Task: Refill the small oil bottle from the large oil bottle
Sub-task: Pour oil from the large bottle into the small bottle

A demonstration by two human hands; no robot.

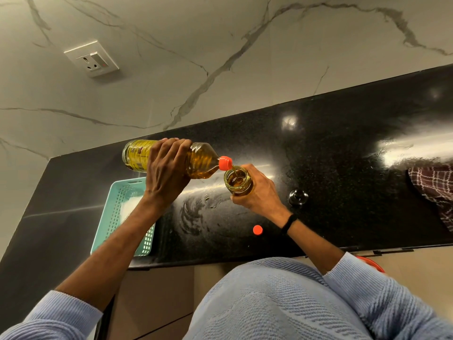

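Black granite counter (331, 168) beneath both hands; large clear plastic oil bottle (196, 160) is gripped tilted by left hand (166, 168), pouring into small glass oil bottle (238, 180) clasped by right hand (259, 192); levelling off is called for next, judged nearly full.

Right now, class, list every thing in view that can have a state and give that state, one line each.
large oil bottle: uncapped, tipped sideways, pouring.
small oil bottle: open, partly filled, taking the stream.
orange cap: off, on the counter.
black lid: off, on the counter.
left grip: holds the large oil bottle.
right grip: holds the small oil bottle.
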